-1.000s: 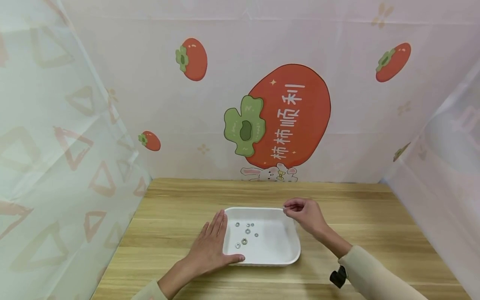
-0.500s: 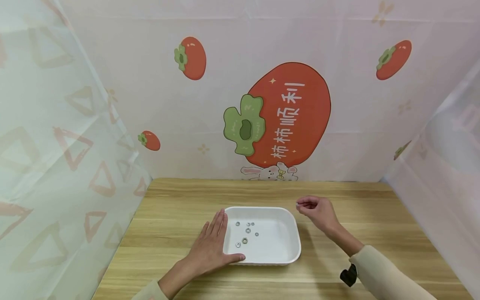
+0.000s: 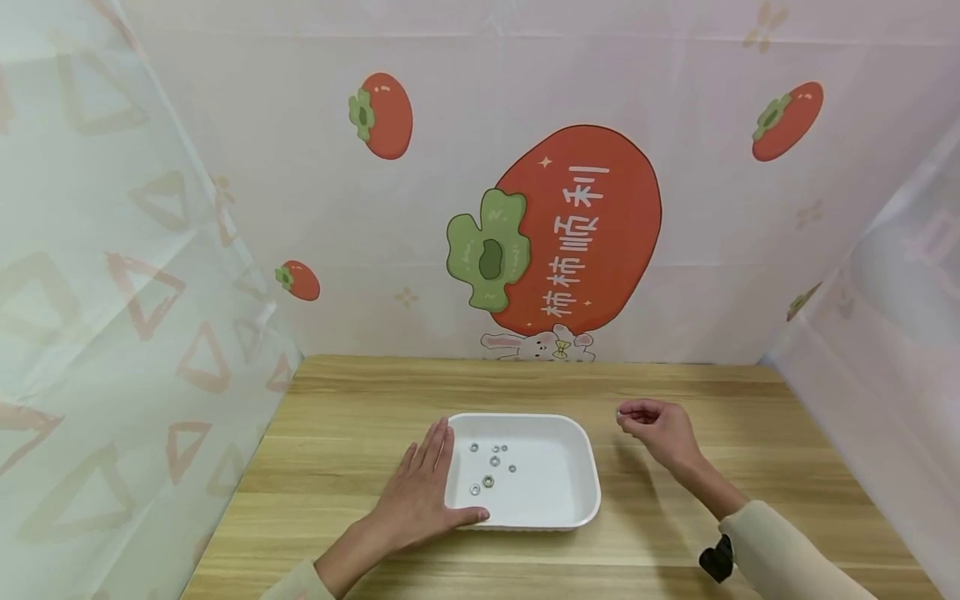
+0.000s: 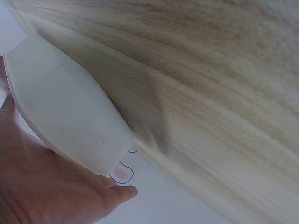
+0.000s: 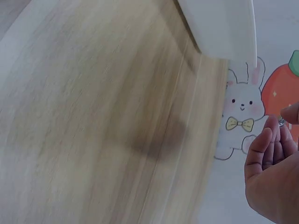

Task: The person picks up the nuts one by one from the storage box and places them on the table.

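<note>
A white rectangular tray (image 3: 543, 500) sits on the table, with several small metal nuts (image 3: 489, 481) scattered over the left part of its floor. My left hand (image 3: 420, 492) rests along the tray's left side, fingers straight and the thumb on the near rim; the left wrist view shows the palm (image 4: 51, 186) against the tray's outer wall (image 4: 70, 102). To the right of the tray, above the table, my right hand (image 3: 663, 433) pinches a small shiny metal nut (image 3: 619, 414) between thumb and fingertips. Fingers partly cover that nut (image 5: 281, 122) in the right wrist view.
The wood-grain table (image 3: 360, 400) extends around the tray. A pale cloth wall (image 3: 712, 250) printed with persimmons and a rabbit stands behind, with further cloth panels at left and right. A black wrist device (image 3: 717, 559) hangs by the right sleeve.
My right hand has moved rightward from above the tray's far right corner to over the table, carrying the pinched nut. My left hand and the tray have stayed in place.
</note>
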### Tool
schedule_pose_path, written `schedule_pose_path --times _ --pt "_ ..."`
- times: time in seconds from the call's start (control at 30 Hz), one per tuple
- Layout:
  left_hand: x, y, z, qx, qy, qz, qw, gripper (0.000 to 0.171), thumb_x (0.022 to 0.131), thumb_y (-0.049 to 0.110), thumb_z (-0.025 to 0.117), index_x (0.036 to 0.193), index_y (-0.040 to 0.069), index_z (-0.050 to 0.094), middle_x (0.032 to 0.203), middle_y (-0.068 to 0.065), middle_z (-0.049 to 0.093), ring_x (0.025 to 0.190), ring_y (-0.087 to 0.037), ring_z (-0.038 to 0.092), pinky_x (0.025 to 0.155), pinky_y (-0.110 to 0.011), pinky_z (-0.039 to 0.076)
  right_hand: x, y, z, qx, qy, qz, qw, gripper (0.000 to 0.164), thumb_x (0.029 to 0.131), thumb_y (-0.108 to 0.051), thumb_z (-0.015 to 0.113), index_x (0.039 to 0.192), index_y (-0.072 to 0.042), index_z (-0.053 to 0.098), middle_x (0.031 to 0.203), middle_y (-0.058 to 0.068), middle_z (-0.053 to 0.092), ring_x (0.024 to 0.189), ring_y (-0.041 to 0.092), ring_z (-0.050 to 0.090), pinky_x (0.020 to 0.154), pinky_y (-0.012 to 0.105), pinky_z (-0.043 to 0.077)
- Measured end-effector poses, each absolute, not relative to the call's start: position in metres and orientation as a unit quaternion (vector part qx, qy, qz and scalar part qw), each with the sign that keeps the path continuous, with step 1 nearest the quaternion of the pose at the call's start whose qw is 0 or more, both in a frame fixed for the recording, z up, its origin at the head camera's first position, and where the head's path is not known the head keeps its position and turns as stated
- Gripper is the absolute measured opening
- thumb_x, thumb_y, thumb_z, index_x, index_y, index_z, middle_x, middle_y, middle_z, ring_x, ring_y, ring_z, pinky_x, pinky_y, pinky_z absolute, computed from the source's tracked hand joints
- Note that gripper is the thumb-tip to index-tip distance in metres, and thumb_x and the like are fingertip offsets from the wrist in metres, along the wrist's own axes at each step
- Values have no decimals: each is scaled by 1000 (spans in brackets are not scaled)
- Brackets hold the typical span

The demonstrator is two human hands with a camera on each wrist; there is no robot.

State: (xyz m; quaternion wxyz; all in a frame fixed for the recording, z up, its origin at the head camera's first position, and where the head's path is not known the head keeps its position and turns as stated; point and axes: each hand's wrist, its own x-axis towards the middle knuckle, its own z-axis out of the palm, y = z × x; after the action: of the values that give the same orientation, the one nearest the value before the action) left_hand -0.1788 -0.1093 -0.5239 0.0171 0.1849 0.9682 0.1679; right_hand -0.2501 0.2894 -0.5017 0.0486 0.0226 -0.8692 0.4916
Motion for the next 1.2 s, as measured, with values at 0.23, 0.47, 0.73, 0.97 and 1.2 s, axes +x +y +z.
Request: schedule_pose_path --times 0.23,0.47,0.73,0.97,1.2 --pt "-179 -109 -523 184 968 170 18 133 81 84 67 167 -5 18 177 -19 13 163 -34 15 129 -57 23 -250 310 -507 7 -876 478 58 20 93 -5 78 108 8 77 95 13 78 76 3 68 66 19 58" --pt "-179 -109 -521 184 968 171 20 132 81 84 67 167 -5 18 177 -19 13 163 -34 16 129 -58 22 -249 329 -512 0 -886 461 58 21 96 -8 77 111 7 77 96 13 78 78 10 72 66 24 60" --pt "-179 -110 -523 185 968 169 18 132 82 84 67 167 -5 18 177 -18 12 163 -34 15 129 -58 22 -247 354 -516 -12 -893 445 62 26 98 -11 76 114 10 75 96 13 78 76 4 68 64 21 57" --pt "-180 -110 -524 185 968 169 19 133 81 85 66 167 -5 18 177 -19 12 163 -34 15 129 -58 23 -246 380 -518 -25 -884 461 66 30 99 -9 73 117 15 72 94 13 78 76 7 70 65 25 60" --pt "-179 -110 -525 185 967 174 19 132 82 83 68 167 -5 17 177 -19 12 164 -34 14 129 -58 22 -245 407 -521 -43 -894 443 57 35 102 -15 71 120 15 70 94 7 78 76 7 70 65 27 60"
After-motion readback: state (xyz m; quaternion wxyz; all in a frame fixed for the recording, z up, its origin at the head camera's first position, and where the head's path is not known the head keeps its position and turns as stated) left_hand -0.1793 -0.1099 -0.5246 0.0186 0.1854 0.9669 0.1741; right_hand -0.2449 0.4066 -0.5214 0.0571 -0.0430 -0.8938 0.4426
